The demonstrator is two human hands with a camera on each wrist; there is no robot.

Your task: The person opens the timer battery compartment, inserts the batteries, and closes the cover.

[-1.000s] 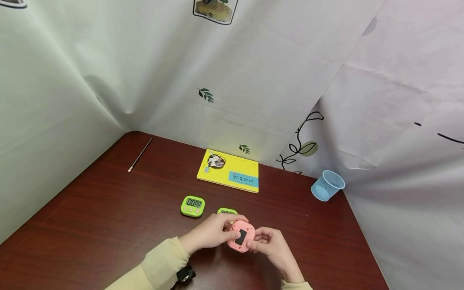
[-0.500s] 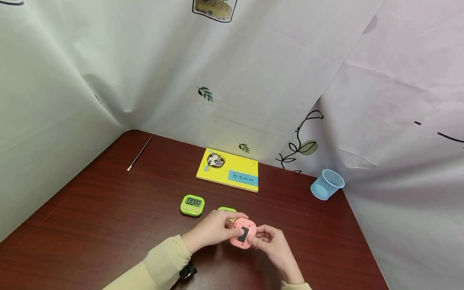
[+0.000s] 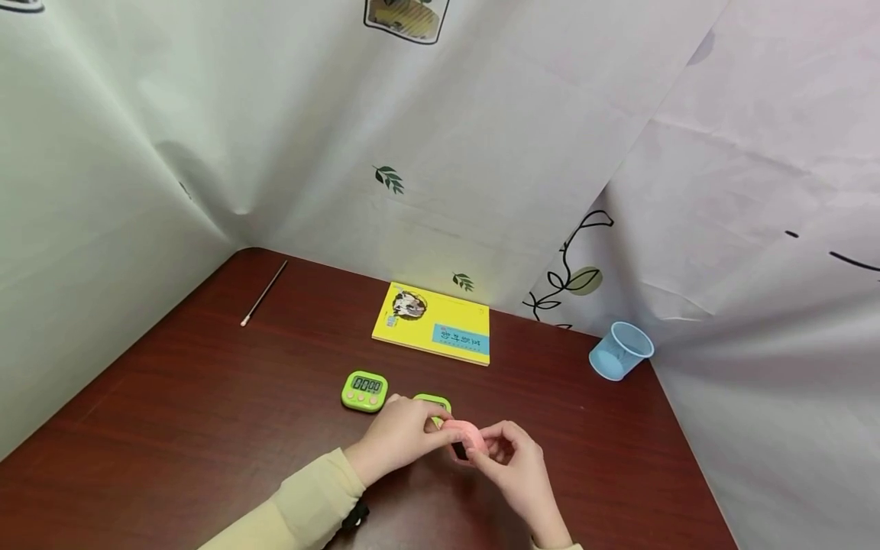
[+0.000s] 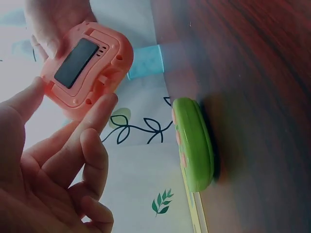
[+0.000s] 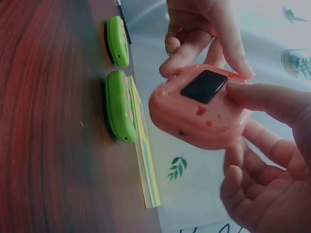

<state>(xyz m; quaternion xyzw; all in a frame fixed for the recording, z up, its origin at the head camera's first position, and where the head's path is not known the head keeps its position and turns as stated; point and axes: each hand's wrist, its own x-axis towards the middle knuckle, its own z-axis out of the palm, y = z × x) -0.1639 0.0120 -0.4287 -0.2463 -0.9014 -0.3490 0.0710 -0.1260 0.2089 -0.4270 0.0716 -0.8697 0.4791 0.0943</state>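
Pinch pink timer (image 3: 470, 437) by its edges with both hands (image 3: 402, 438) (image 3: 512, 462), back panel (image 5: 204, 86) unobstructed, above bench (image 3: 206, 405).

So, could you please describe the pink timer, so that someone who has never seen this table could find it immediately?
Start at the dark red-brown table and look at its near edge, where the left hand and the right hand meet. Between their fingertips, lifted off the wood, is the pink timer. The two green timers just behind it lie flat on the table; it alone is pink and held.
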